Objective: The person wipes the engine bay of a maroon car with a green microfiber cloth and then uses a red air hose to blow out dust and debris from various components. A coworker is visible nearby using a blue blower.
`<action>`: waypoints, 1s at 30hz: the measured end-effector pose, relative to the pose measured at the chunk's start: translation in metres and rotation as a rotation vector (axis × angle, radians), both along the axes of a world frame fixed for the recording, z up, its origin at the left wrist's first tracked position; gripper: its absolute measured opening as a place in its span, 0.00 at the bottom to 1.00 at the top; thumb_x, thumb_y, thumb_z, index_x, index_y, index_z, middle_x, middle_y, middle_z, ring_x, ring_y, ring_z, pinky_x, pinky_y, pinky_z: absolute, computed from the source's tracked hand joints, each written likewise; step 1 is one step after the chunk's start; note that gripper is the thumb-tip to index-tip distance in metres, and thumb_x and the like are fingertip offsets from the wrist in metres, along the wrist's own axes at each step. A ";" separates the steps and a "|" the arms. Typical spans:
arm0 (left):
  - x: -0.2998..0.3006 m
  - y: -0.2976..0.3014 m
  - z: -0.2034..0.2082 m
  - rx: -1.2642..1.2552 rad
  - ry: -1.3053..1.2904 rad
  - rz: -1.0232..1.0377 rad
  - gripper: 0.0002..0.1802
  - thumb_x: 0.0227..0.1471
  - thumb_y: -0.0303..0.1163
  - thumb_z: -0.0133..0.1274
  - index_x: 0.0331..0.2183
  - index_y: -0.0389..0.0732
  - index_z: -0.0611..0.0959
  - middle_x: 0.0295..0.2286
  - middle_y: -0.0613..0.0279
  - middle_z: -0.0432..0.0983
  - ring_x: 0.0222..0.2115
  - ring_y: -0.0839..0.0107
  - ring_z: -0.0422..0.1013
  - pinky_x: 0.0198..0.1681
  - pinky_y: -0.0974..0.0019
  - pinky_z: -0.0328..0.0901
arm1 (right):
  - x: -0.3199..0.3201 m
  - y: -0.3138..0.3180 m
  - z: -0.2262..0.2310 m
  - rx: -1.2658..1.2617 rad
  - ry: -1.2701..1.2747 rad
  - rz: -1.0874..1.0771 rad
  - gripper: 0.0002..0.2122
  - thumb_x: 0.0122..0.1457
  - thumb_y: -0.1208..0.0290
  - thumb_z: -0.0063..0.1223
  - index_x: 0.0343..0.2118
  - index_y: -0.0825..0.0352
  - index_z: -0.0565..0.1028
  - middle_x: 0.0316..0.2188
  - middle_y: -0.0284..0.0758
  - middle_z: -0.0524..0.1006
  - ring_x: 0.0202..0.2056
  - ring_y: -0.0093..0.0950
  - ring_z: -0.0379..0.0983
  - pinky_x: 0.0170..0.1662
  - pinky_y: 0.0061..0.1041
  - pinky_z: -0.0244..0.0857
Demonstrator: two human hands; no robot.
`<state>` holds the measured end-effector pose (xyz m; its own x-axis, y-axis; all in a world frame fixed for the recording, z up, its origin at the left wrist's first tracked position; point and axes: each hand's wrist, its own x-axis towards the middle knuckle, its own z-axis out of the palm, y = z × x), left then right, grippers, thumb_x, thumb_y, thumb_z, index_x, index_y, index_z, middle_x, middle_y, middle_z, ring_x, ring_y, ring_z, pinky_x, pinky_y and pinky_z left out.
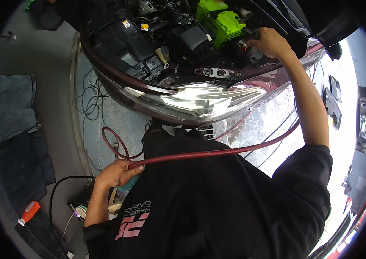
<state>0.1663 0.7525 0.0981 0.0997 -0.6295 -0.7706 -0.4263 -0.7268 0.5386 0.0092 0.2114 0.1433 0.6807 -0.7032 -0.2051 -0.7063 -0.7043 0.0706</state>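
Note:
My left hand (119,172) is wrapped round a dark red hose (209,153), which runs across the front of my body and passes behind my right forearm. Over the engine bay, my right hand (271,42) is closed, fingers curled, on a small dark thing whose kind I cannot make out. Just left of those fingers sits a bright green car battery (228,26). Below my right hand lies the inner edge of a clear headlight (211,101) on a dark red car.
More red hose (104,137) loops at the left, and thin dark cables (89,101) tangle on the floor. Dark cloths (10,108) lie at far left, with an orange bottle (30,211) below them. Black flat parts (333,103) lie on the right-hand floor.

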 end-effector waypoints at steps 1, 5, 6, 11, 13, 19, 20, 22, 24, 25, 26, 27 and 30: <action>0.000 0.000 0.002 -0.004 0.005 0.012 0.35 0.59 0.62 0.48 0.31 0.35 0.85 0.18 0.49 0.74 0.23 0.56 0.74 0.31 0.57 0.67 | -0.001 -0.002 -0.007 0.013 -0.028 -0.010 0.26 0.56 0.52 0.59 0.52 0.65 0.75 0.45 0.47 0.79 0.49 0.45 0.76 0.51 0.43 0.70; 0.000 0.007 -0.001 0.087 0.000 0.005 0.33 0.59 0.62 0.49 0.35 0.37 0.86 0.18 0.51 0.75 0.23 0.59 0.73 0.31 0.59 0.67 | 0.004 0.003 -0.007 0.024 0.016 0.001 0.25 0.56 0.52 0.59 0.50 0.65 0.76 0.45 0.47 0.79 0.49 0.45 0.76 0.51 0.42 0.70; -0.001 0.011 -0.002 0.121 0.016 0.009 0.33 0.59 0.61 0.49 0.36 0.37 0.86 0.19 0.52 0.75 0.23 0.60 0.73 0.31 0.59 0.67 | 0.006 0.004 -0.008 0.041 0.019 -0.008 0.25 0.56 0.52 0.59 0.50 0.66 0.76 0.45 0.47 0.79 0.49 0.45 0.75 0.51 0.42 0.70; 0.005 0.002 0.007 0.156 0.035 0.000 0.30 0.60 0.58 0.50 0.39 0.37 0.86 0.20 0.52 0.77 0.23 0.68 0.72 0.30 0.62 0.66 | 0.012 0.012 -0.004 0.001 0.071 -0.038 0.25 0.56 0.52 0.60 0.50 0.66 0.76 0.46 0.47 0.79 0.50 0.45 0.75 0.51 0.42 0.70; 0.012 0.003 0.007 0.158 0.045 -0.013 0.31 0.60 0.59 0.50 0.37 0.37 0.86 0.20 0.52 0.77 0.23 0.66 0.72 0.30 0.61 0.66 | 0.006 0.001 -0.009 -0.009 0.003 -0.058 0.25 0.55 0.52 0.60 0.50 0.66 0.76 0.46 0.47 0.79 0.49 0.45 0.76 0.51 0.41 0.70; 0.040 0.012 -0.011 0.032 0.016 -0.109 0.33 0.59 0.60 0.50 0.35 0.35 0.85 0.19 0.53 0.75 0.22 0.65 0.72 0.29 0.60 0.66 | -0.008 -0.027 0.024 -0.129 -0.079 -0.084 0.26 0.54 0.52 0.60 0.49 0.70 0.77 0.38 0.49 0.80 0.42 0.43 0.79 0.49 0.38 0.70; 0.046 0.011 -0.012 0.042 0.028 -0.114 0.33 0.59 0.60 0.50 0.34 0.35 0.85 0.18 0.53 0.75 0.22 0.65 0.72 0.29 0.60 0.66 | -0.011 -0.029 0.026 -0.249 -0.107 -0.037 0.26 0.54 0.53 0.61 0.47 0.72 0.78 0.31 0.48 0.81 0.37 0.41 0.81 0.46 0.37 0.71; 0.056 0.007 -0.012 0.061 0.052 -0.125 0.33 0.59 0.61 0.50 0.32 0.35 0.85 0.18 0.53 0.75 0.22 0.65 0.72 0.29 0.59 0.66 | -0.016 -0.037 0.032 -0.269 -0.119 -0.048 0.25 0.54 0.52 0.60 0.45 0.72 0.78 0.28 0.45 0.81 0.35 0.40 0.81 0.46 0.37 0.71; 0.064 0.006 -0.008 0.062 0.058 -0.126 0.34 0.59 0.61 0.49 0.31 0.35 0.84 0.17 0.54 0.74 0.21 0.65 0.71 0.28 0.58 0.65 | -0.002 -0.025 0.045 -0.164 -0.135 -0.118 0.25 0.55 0.52 0.60 0.44 0.72 0.79 0.25 0.43 0.81 0.33 0.39 0.81 0.45 0.37 0.71; 0.068 0.008 -0.006 0.066 0.060 -0.121 0.35 0.59 0.61 0.48 0.30 0.34 0.83 0.17 0.54 0.74 0.21 0.65 0.71 0.28 0.58 0.65 | 0.010 -0.013 0.058 -0.050 -0.143 -0.184 0.24 0.55 0.52 0.59 0.43 0.71 0.79 0.24 0.42 0.81 0.33 0.39 0.81 0.45 0.37 0.71; 0.072 0.010 -0.009 0.055 0.066 -0.134 0.35 0.59 0.61 0.48 0.30 0.34 0.83 0.17 0.55 0.73 0.21 0.66 0.70 0.28 0.59 0.65 | 0.015 -0.002 0.068 0.059 -0.145 -0.259 0.24 0.55 0.52 0.59 0.42 0.71 0.79 0.23 0.41 0.81 0.32 0.38 0.81 0.45 0.37 0.71; 0.076 0.011 -0.012 0.045 0.072 -0.146 0.35 0.60 0.62 0.48 0.29 0.34 0.83 0.17 0.56 0.72 0.21 0.68 0.69 0.28 0.60 0.64 | 0.014 -0.002 0.066 -0.015 -0.166 -0.196 0.24 0.55 0.51 0.59 0.42 0.71 0.79 0.22 0.41 0.81 0.32 0.38 0.81 0.44 0.36 0.71; 0.084 0.012 -0.011 0.084 0.088 -0.161 0.35 0.60 0.61 0.48 0.29 0.34 0.83 0.16 0.58 0.71 0.21 0.71 0.67 0.28 0.62 0.64 | 0.016 -0.006 0.057 -0.112 -0.189 -0.116 0.24 0.55 0.51 0.58 0.42 0.72 0.79 0.23 0.42 0.81 0.33 0.39 0.81 0.44 0.37 0.71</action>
